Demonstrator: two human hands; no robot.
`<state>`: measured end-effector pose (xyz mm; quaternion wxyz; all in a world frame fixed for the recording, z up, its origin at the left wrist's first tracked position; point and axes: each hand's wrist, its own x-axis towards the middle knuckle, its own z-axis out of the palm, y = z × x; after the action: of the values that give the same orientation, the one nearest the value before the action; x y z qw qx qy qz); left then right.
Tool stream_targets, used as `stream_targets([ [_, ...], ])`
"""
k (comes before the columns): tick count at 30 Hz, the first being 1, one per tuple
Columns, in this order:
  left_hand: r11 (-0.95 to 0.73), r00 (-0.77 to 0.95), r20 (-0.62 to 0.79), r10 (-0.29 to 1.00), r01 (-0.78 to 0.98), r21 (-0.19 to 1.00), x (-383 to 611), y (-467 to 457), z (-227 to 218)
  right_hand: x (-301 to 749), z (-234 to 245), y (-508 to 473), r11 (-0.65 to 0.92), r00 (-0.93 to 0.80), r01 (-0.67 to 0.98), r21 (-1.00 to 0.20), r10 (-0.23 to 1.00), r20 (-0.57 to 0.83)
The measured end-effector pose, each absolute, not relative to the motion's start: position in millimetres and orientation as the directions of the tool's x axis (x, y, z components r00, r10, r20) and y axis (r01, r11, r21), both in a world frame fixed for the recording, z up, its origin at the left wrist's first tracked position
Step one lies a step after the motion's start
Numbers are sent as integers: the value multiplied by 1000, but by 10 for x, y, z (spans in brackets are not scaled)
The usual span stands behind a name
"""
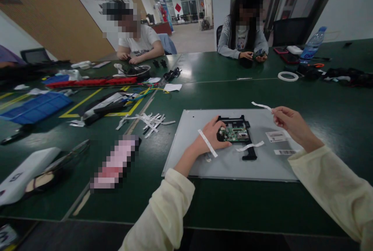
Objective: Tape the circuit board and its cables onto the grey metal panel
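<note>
A grey flat panel [233,165] lies on the green table in front of me, with a black bracket and a green circuit board [236,132] on top. My left hand [211,136] rests on the panel with its fingers pressed to the board's left edge, and a white tape strip [207,143] sticks to its back. My right hand [287,122] hovers to the right above the panel, pinching a thin white tape strip [261,106] that points left. Another white strip [250,146] lies on the panel below the board.
A pile of white strips [148,121] lies to the left, beside a blurred pink object [115,163]. A tape roll [288,76] and water bottle [313,45] stand at the far right. A blue tray [36,107] sits at the left. Two people work across the table.
</note>
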<state>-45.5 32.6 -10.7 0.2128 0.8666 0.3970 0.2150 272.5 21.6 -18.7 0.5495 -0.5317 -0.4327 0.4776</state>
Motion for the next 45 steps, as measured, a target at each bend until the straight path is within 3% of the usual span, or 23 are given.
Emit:
stream_targets([
  [8,-584,583,207,785,586,562,-448,307,-89,2587,-159,163,10,19,-91,-996,1000,8],
  [14,-560,437,379,816,435,705,-373,319,-45,2412,-11,-18,34,-301,86,-996,954,7],
  [19,-483,472,320,821,275,831,-351,289,14,2225,102,-142,25,-477,170,-985,877,-60],
  [24,-429,529,200,825,355,831,-345,235,24,2199,67,-124,26,-449,211,-977,891,-73],
  [45,-357,468,191,863,295,886,-312,263,-38,2217,-80,-44,140,-342,382,-913,940,1],
])
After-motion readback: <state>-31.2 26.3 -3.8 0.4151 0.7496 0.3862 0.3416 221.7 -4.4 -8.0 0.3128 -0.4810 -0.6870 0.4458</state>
